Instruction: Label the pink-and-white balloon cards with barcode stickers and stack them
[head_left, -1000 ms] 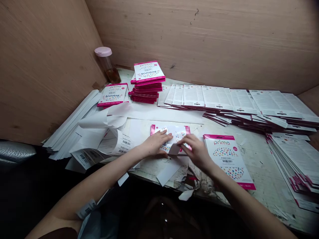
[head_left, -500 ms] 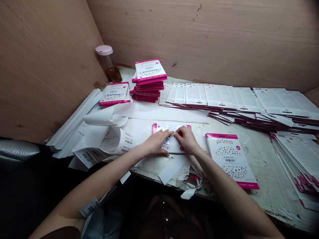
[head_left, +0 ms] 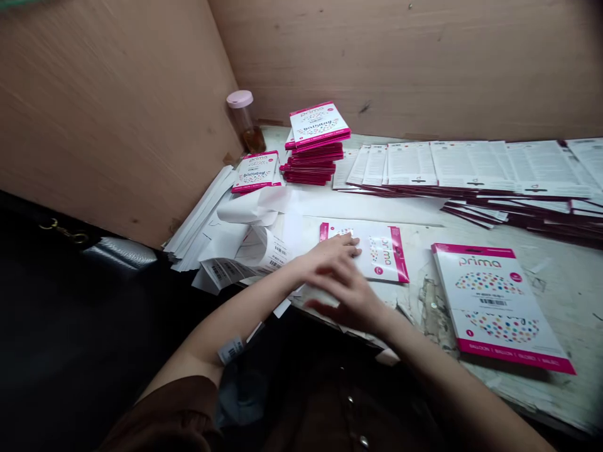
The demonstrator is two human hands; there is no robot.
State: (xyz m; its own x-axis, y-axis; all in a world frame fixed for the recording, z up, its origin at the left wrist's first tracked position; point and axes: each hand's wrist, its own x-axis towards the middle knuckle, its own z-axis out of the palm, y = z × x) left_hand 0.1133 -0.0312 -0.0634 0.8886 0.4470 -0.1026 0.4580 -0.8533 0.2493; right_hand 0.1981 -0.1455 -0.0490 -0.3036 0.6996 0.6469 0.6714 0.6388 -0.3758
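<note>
A white and pink "prima" packet (head_left: 389, 251) lies sideways on the table, its printed front up. My left hand (head_left: 332, 252) rests on the packet's left part, fingers stretched out, partly covered by the other hand. Nearer to me, my right hand (head_left: 355, 298) is raised in front of the packet with its fingers apart; it is slightly blurred and nothing shows in it. A curled sheet of barcode labels (head_left: 274, 252) lies left of the packet. One barcode label (head_left: 230, 350) sits on my left forearm.
A stack of similar packets (head_left: 490, 295) lies at the right. Behind are a taller packet pile (head_left: 315, 157), a smaller one (head_left: 257, 171) and overlapping rows of packets showing their backs (head_left: 459, 163). A pink-lidded bottle (head_left: 247, 122) stands in the corner beside the wooden panels.
The view has swung left. My right hand has left the packet's surface and moved back toward my left forearm, its fingers spreading. My left hand stays on the packet.
</note>
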